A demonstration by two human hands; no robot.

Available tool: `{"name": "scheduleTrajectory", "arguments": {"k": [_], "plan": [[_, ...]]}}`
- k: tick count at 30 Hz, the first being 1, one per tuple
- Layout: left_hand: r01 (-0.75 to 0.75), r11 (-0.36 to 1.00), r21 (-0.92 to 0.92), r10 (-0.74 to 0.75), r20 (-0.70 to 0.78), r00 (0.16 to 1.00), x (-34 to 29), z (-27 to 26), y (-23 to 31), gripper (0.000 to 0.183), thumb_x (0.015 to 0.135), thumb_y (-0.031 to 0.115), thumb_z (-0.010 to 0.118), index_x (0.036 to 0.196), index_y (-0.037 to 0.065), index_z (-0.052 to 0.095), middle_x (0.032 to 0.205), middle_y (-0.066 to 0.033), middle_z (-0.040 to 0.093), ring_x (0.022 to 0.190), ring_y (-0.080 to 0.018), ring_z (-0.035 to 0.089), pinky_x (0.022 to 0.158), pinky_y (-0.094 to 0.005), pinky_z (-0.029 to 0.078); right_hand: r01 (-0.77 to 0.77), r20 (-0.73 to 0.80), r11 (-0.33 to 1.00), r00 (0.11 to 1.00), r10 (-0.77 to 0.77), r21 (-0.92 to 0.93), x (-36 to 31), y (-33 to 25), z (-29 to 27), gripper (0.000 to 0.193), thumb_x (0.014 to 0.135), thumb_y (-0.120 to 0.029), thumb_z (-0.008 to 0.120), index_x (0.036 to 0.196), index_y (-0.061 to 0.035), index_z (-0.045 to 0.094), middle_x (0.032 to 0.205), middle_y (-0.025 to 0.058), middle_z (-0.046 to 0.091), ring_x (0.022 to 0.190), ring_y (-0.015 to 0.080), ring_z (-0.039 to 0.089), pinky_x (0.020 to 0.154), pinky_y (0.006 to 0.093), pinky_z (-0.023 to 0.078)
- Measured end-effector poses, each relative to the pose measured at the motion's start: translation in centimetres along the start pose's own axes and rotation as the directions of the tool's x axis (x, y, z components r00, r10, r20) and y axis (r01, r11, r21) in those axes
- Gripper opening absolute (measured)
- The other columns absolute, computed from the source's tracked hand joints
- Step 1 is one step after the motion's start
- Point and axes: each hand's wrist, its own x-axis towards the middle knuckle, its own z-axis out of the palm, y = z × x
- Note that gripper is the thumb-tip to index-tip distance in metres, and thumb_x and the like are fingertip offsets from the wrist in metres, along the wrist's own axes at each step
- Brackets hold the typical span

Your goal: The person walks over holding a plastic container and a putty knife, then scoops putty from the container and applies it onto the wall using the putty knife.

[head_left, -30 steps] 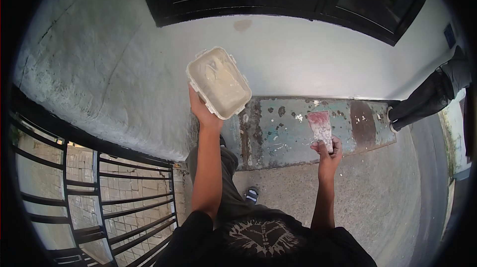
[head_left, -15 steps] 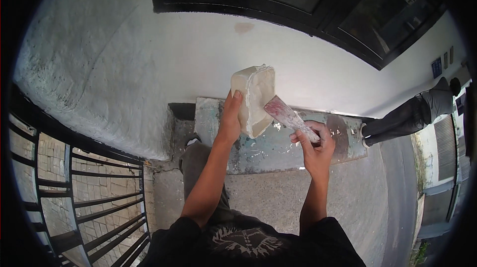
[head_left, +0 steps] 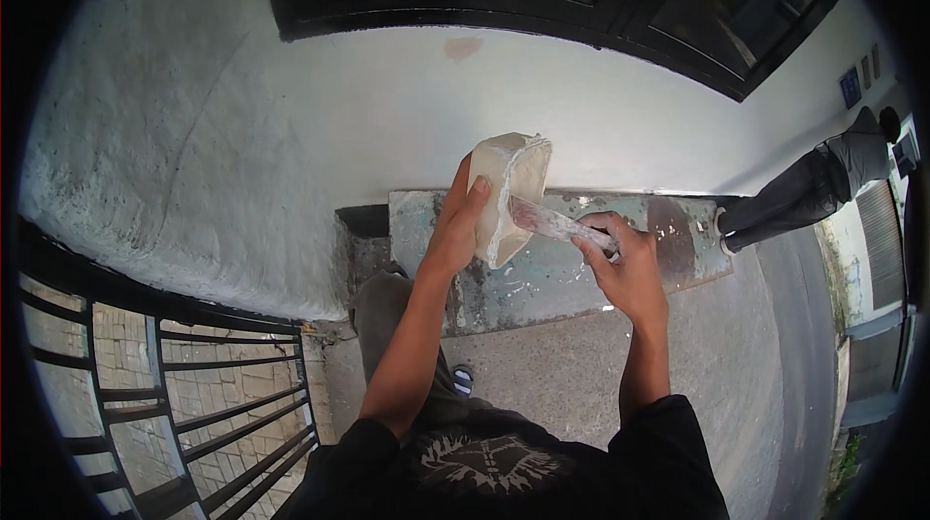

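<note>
The left hand [head_left: 459,231] is gripping a tilted tub [head_left: 513,176], which is sitting above the board's [head_left: 547,283] far edge, nearer its left end; the right hand [head_left: 630,266] is pinching a scraper [head_left: 557,226], its blade meeting the tub's mouth. Bracing the tub and keeping the blade flat should be limiting spills.

There's the long grey-green slab [head_left: 581,278], flecked white, a brown patch [head_left: 673,234] toward its right end; below, concrete floor [head_left: 542,365] bears a sandalled foot [head_left: 463,382].
</note>
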Motion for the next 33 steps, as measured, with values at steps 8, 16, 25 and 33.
{"name": "scheduleTrajectory", "arguments": {"k": [8,16,25,33], "plan": [[-0.025,0.995,-0.094,0.028,0.026,0.999,0.5,-0.2,-0.7,0.063,0.099,0.043,0.040,0.145,0.001,0.028,0.141,-0.0156,0.039,0.132,-0.0239,0.035,0.110,-0.0340,0.025,-0.117,0.118,0.980,0.988,0.099,0.160,0.4,2.0,0.2,0.019,0.084,-0.007,0.070,0.100,0.0013,0.063,0.072,0.0105,0.066,0.059,0.0095,0.061,0.051,0.0247,0.046],[-0.013,0.999,0.040,0.015,-0.061,0.998,0.6,-0.8,-1.3,0.065,0.099,0.050,0.037,0.144,0.003,0.032,0.138,-0.0109,0.043,0.127,-0.0209,0.042,0.107,-0.0334,0.031,-0.200,0.245,0.899,0.963,0.107,0.390,1.2,2.9,0.9,0.015,0.086,-0.003,0.068,0.098,0.0013,0.061,0.067,0.0034,0.062,0.055,0.0066,0.055,0.046,0.0227,0.041],[0.049,0.995,0.092,-0.043,-0.063,0.997,1.2,0.0,-1.7,0.072,0.098,0.051,0.038,0.147,0.000,0.022,0.142,-0.0208,0.037,0.133,-0.0274,0.035,0.110,-0.0359,0.026,-0.420,0.417,0.627,0.894,0.164,0.656,2.5,5.7,2.4,0.016,0.086,0.001,0.066,0.099,0.0022,0.056,0.065,0.0043,0.056,0.050,0.0094,0.050,0.039,0.0244,0.035],[-0.014,0.987,0.158,0.033,-0.114,0.993,1.4,-0.1,-3.5,0.075,0.098,0.050,0.039,0.149,0.000,0.014,0.147,-0.0227,0.030,0.138,-0.0288,0.029,0.112,-0.0360,0.022,-0.539,0.526,0.472,0.832,0.173,0.697,2.9,5.7,2.9,0.018,0.084,-0.002,0.068,0.098,0.0001,0.057,0.068,0.0047,0.057,0.048,0.0107,0.051,0.037,0.0250,0.034]]}}
